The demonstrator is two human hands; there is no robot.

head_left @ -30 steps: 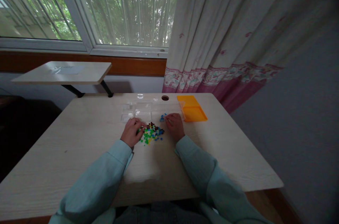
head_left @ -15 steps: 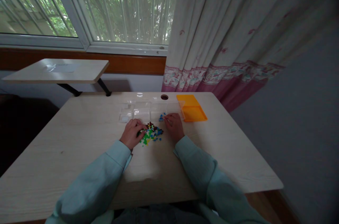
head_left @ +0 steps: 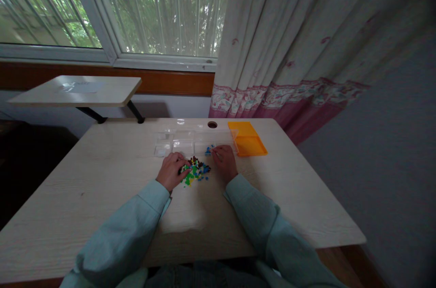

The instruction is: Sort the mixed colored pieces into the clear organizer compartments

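A pile of small coloured pieces (head_left: 195, 172), green, blue, yellow, white and dark brown, lies on the table between my hands. My left hand (head_left: 172, 171) rests at the pile's left edge, fingers bent and somewhat apart, touching the outer pieces. Behind the pile stands a clear plastic box (head_left: 183, 146) with compartments. My right hand (head_left: 225, 163) is at the box's front right, its thumb and fingertips pinched together over a compartment; what they hold, if anything, is too small to make out. Several blue pieces (head_left: 208, 149) lie in that compartment, beside my right fingertips.
An orange tray (head_left: 251, 146) sits at the box's right end, partly behind its clear wall. A round cable hole (head_left: 212, 124) is near the table's back edge. A raised white shelf (head_left: 112, 90) stands at the back left, and a curtain (head_left: 259, 70) hangs behind.
Both hands keep almost the same places and poses. The whole view has shifted very slightly. No piece has clearly moved.
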